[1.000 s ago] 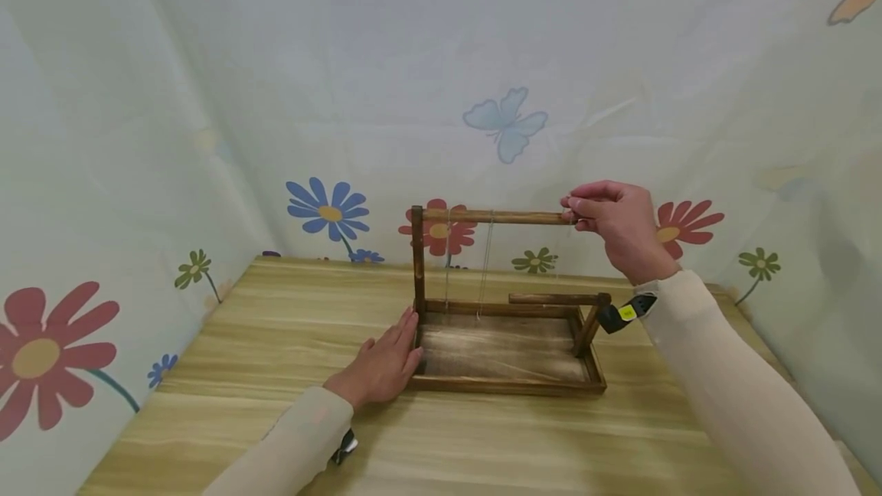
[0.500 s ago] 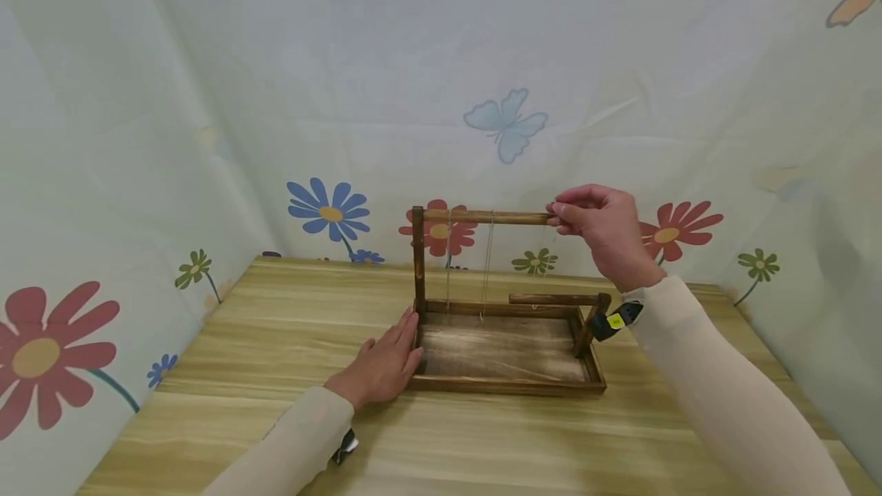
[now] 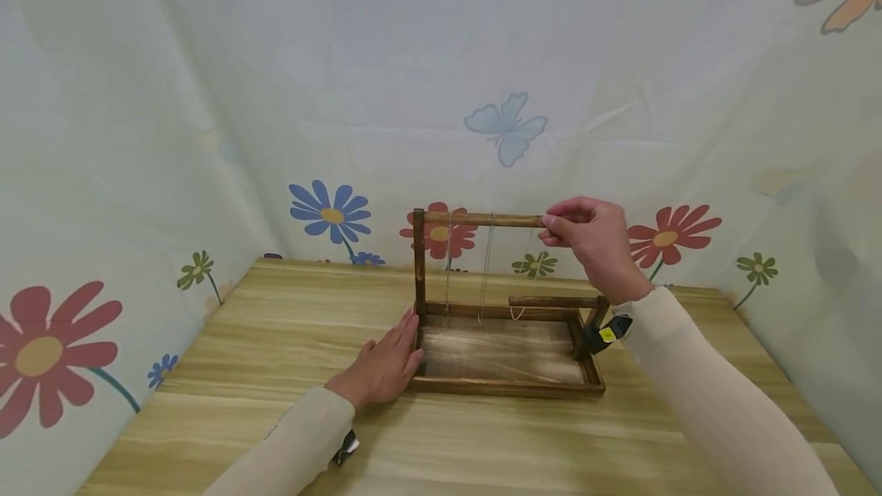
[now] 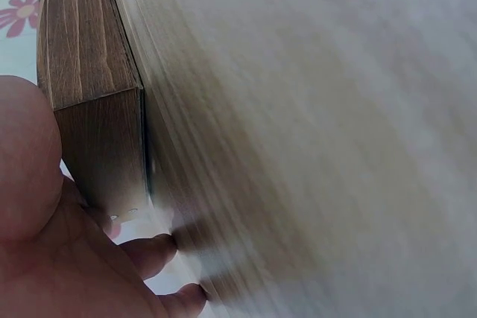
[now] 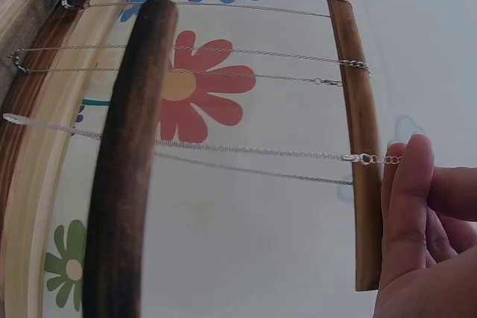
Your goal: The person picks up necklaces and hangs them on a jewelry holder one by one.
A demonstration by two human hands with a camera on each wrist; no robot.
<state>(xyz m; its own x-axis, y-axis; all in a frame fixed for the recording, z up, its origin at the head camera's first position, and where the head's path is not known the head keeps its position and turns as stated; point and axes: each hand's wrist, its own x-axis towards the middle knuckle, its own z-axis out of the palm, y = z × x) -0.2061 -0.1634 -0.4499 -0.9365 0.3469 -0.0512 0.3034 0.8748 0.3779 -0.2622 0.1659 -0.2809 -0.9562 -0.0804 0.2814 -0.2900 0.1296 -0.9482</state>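
My right hand (image 3: 592, 239) pinches the clasp end of a silver necklace (image 5: 253, 151) at the top bar (image 3: 475, 219) of a dark wooden jewelry stand. This necklace lies over the bar, its lower loop hanging behind the short lower bar (image 3: 554, 301). Further left, two more chain necklaces (image 5: 223, 52) (image 3: 486, 266) hang from the same top bar. With fingers extended, my left hand (image 3: 382, 366) rests against the left end of the stand's tray (image 3: 510, 385). In the left wrist view, the fingertips (image 4: 160, 251) reach down to the tabletop beside the tray's corner.
The stand sits on a wood-grain table (image 3: 276, 327). Behind and beside it hangs a pale cloth backdrop (image 3: 344, 60) printed with flowers and butterflies. The stand's left post (image 3: 419, 266) rises close to my left fingertips.
My right hand has slid left along the top bar and slightly down, taking the necklace with it. Its lower loop now shows below the short bar. The left hand stays put.
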